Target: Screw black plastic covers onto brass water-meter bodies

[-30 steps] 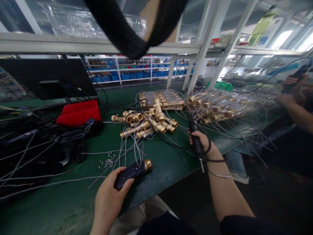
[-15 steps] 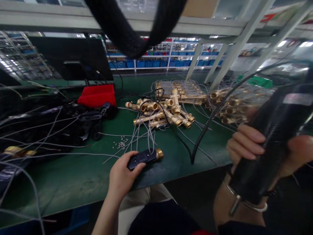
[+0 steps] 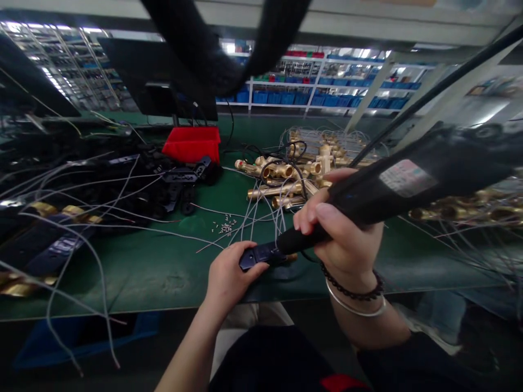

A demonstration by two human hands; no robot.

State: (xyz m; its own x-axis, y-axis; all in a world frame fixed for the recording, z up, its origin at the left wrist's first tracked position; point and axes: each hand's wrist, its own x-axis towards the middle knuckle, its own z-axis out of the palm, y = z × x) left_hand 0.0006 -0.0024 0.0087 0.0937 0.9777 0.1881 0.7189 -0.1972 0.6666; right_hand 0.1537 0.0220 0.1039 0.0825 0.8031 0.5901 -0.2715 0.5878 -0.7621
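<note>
On the near part of the green bench, my left hand (image 3: 229,276) grips a small black housing (image 3: 261,253) between thumb and fingers. A brass end (image 3: 291,257) pokes out at its right, partly hidden by the tool. My right hand (image 3: 347,237) is wrapped round a black electric screwdriver (image 3: 376,188) with a label on its body. The tool slants down to the left, its nose over the right part of the housing. Its bit is hidden, so contact with a screw cannot be made out. Small screws (image 3: 224,227) lie scattered just beyond my left hand.
Brass fittings (image 3: 273,188) with grey wires are heaped mid-bench, with more at far right. Black parts (image 3: 122,179) and trailing wires cover the left, near a red bin (image 3: 192,144). A black cable (image 3: 433,92) runs up right; a dark loop (image 3: 220,71) hangs overhead.
My right hand has brought the electric screwdriver left and over the housing, turning its nose from downward to leftward. My left hand still holds the housing. The view has shifted.
</note>
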